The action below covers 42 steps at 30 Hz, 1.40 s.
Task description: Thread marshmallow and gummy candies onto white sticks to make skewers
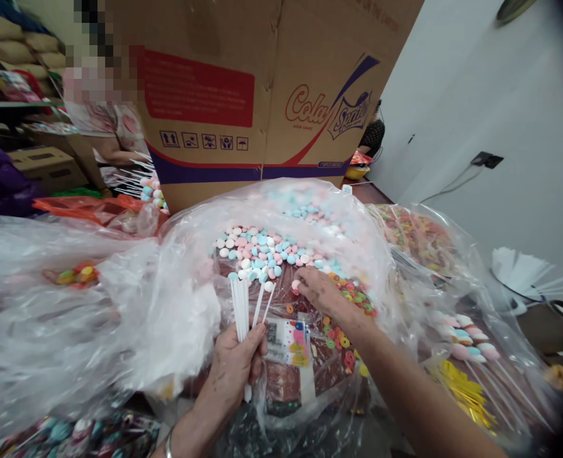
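Observation:
My left hand [238, 356] is closed round a bunch of white sticks [240, 308], which point up and away from me. At the tops of some sticks sit round pastel candies [268, 287], though whether each is fixed on cannot be made out. To the right, my right hand [320, 289] is closed with bent fingers, a pink-and-white candy [296, 285] at its fingertips. Just beyond both hands lies a spread of pink, blue and white candies [262, 248] in a large clear plastic bag [190, 254]. Ring-shaped gummies [343, 343] lie under my right forearm.
A tall cardboard box [209, 95] stands behind the candies. Printed packets [288, 340] lie below the sticks. At right are candy skewers [472, 337], gold ties [467, 391] and a bowl of white sticks [520, 273]. Behind, at left, a person [114, 137] holds candy sticks.

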Available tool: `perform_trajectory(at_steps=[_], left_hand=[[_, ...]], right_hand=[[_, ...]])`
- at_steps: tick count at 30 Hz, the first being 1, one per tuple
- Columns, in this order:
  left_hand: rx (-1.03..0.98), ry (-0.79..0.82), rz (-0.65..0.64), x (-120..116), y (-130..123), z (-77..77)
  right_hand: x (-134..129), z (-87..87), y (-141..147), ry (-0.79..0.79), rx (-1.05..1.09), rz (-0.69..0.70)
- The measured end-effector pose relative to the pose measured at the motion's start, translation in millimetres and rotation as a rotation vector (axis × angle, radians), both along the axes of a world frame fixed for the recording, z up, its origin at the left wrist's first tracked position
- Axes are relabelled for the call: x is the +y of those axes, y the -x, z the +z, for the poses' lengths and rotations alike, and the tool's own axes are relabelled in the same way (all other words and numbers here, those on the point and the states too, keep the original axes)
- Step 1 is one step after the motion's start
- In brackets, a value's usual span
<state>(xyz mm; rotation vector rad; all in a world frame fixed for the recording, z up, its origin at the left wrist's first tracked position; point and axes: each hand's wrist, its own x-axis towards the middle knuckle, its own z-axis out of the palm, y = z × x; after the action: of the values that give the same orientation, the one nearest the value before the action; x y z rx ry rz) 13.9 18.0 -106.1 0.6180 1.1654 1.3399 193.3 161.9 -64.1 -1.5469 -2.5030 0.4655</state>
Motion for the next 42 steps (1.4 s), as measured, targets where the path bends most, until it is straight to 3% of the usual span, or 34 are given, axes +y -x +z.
perform_trajectory(at_steps=[5, 11, 15, 21, 25, 31, 36, 42], left_hand=[[-0.003, 0.015, 0.007, 0.1, -1.0, 0.9], [0.01, 0.009, 0.005, -0.5, -1.2, 2.6], [0.039, 0.02, -0.018, -1.0, 0.4, -0.1], [0.04, 0.01, -0.017, -1.0, 0.4, -2.0], [0.011, 0.007, -0.003, 0.0, -0.5, 2.6], [0.001, 0.024, 0.006, -0.6, -1.4, 4.6], [0.006, 0.014, 0.004, -0.5, -0.9, 1.4], [0.02, 0.011, -0.014, -1.2, -0.1, 1.1]], right_hand=[[0.4, -6.2, -1.5, -0.036, 0.024, 0.093], [-6.7, -0.1, -3.5, -0.07, 0.045, 0.072], [-22.2, 3.7, 0.3, -0.046, 0.081, 0.214], [-33.9, -12.7, 3.8, -0.08, -0.017, 0.366], [-35.1, -17.3, 2.5, -0.13, -0.047, 0.352], [-34.0, -10.3, 5.5, -0.03, -0.008, 0.261], [-27.9, -0.1, 6.2, -0.032, -0.02, 0.335], [-12.2, 6.2, -3.5, -0.138, -0.074, 0.141]])
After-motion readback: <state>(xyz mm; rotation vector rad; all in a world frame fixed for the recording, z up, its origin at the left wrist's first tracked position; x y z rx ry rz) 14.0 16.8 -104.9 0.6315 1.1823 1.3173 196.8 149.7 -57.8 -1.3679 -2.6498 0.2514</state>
